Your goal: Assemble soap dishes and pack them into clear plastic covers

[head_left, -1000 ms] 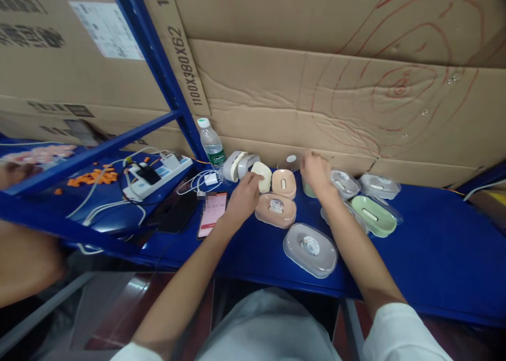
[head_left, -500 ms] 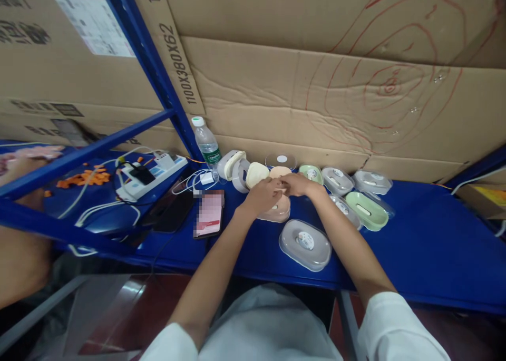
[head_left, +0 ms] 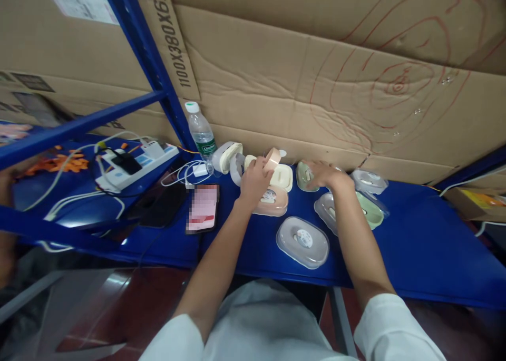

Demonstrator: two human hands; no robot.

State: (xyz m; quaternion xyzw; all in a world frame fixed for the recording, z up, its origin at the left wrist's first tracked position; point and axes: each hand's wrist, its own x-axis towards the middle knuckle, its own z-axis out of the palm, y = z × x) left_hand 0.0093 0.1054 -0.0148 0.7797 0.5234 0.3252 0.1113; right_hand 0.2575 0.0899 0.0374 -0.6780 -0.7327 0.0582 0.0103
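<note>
My left hand [head_left: 253, 184] has its fingers closed on a tilted peach soap-box part [head_left: 272, 159] that looks like an open rim. Just right of that hand lies a cream soap-box piece [head_left: 282, 178], and below it a peach soap box [head_left: 274, 202] with a round label. My right hand [head_left: 324, 173] reaches over the back row, fingers apart, with its fingertips at a green soap box [head_left: 305, 176]; whether they touch it I cannot tell. A grey soap box [head_left: 302, 242] under a clear lid sits nearer the front edge.
More soap boxes stand right: a clear-lidded grey one [head_left: 370, 182] and a green one [head_left: 369, 211]. To the left are a phone [head_left: 202, 209], a water bottle [head_left: 201, 134], a power strip [head_left: 136, 168] with cables and a blue rack post [head_left: 146, 50]. Cardboard [head_left: 253, 81] closes off the back.
My hands have parted. The right one moved right to the green box; the left moved slightly left with the peach part. The cream piece now lies uncovered between them.
</note>
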